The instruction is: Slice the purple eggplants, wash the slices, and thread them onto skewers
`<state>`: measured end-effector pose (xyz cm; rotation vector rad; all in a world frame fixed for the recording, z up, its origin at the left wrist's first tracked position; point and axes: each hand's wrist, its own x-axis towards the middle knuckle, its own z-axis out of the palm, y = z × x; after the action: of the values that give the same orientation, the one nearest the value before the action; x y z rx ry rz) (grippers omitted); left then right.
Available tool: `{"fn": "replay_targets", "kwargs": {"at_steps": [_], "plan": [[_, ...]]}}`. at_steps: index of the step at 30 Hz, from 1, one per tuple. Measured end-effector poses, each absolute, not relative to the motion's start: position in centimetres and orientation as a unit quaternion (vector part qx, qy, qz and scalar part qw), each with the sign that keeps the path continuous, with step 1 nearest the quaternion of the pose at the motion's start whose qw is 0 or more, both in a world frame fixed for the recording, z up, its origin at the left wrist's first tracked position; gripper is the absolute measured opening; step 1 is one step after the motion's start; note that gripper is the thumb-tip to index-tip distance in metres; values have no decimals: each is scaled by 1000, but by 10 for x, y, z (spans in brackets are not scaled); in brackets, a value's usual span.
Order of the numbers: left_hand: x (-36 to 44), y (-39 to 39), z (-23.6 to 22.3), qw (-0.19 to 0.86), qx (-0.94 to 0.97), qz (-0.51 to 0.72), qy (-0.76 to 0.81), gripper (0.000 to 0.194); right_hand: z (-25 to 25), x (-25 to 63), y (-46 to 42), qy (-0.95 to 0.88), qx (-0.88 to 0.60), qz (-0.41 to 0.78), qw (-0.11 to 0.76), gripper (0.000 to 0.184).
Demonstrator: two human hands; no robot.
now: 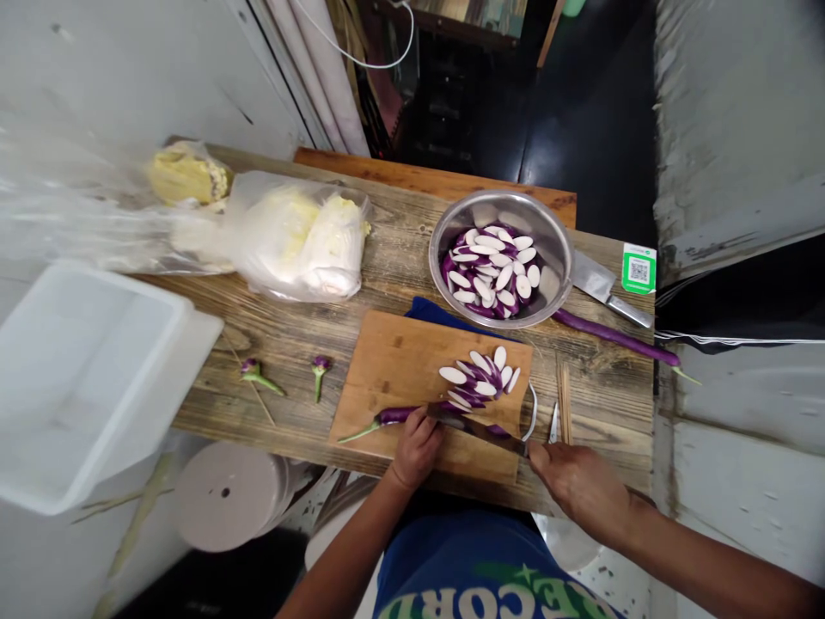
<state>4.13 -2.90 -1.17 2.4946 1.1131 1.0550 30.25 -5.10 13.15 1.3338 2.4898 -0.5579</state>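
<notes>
At the far left we see a white tub by the left end of the counter. Along the back edge, toward the left corner, lies a plastic bag of pale cabbages. Nearer the front edge we find two eggplant tops, well apart from each other. A stool stands below that edge.

Next comes the cutting board, by the front edge, a blue cloth showing behind it. The eggplant lies across the front half of the board, stem toward its left edge. The left hand grips it, fingers bent, just beside the blade. Slices lie near the board's right edge.

The right hand is closed around the handle of the knife, its blade slanting over the board. Behind, near the back edge, we see a metal bowl of slices, then a cleaver. Another eggplant reaches past the counter's right edge; a green-and-white card lies at the back right corner.
</notes>
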Motion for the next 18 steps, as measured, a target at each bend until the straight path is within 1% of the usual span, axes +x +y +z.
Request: {"fn": "replay_targets", "kwargs": {"at_steps": [6,11,14,17,18], "plan": [[41,-28,-8,104,847,366,372,20,129,305,-48,864,448,-187,131,27],[42,-25,-3,116,848,357,374,22,124,298,-39,853,450,-206,169,28],[44,-22,1,116,852,356,365,26,114,282,-28,838,465,-220,182,21],[42,-22,5,110,860,332,371,31,101,270,-18,833,478,-219,172,8],[40,-23,7,104,861,315,385,33,98,269,-16,829,490,-215,163,11]]}}
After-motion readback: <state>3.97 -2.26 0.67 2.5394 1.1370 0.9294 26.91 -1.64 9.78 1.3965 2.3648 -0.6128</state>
